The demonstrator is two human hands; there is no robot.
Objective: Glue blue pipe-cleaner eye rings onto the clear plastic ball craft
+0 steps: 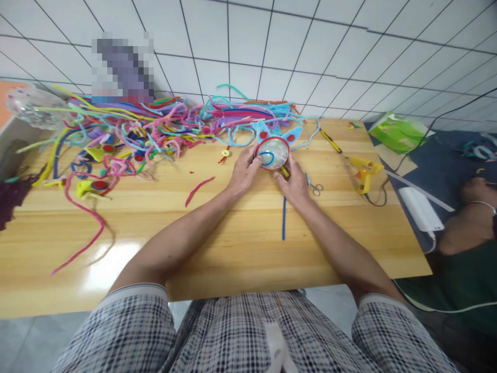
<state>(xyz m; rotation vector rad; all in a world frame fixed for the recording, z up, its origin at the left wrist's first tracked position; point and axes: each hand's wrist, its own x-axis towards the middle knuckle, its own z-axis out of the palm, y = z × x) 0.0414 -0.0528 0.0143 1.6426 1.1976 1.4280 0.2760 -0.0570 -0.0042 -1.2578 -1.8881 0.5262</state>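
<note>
Between my two hands is a clear round ball (277,149) with a red pipe-cleaner rim. Two light-blue pipe-cleaner ears (295,135) with red dots stick up from its top. My left hand (246,170) grips the ball's left side, its thumb by a small blue pipe-cleaner loop (266,161) on the front. My right hand (294,181) closes round the lower right side. Something yellow shows under the ball near the right fingers, too small to name. A straight dark-blue pipe cleaner (284,220) lies on the table below. Small scissors (317,189) rest right of my right hand.
Heaped pipe cleaners (155,122) cover the table's back left. A short red pipe cleaner (199,190) lies left of my hands. To the right are a yellow cutter (331,141), a yellow glue gun (365,172) with its cord and a white power strip (421,208). Another person's arm (471,223) is at far right.
</note>
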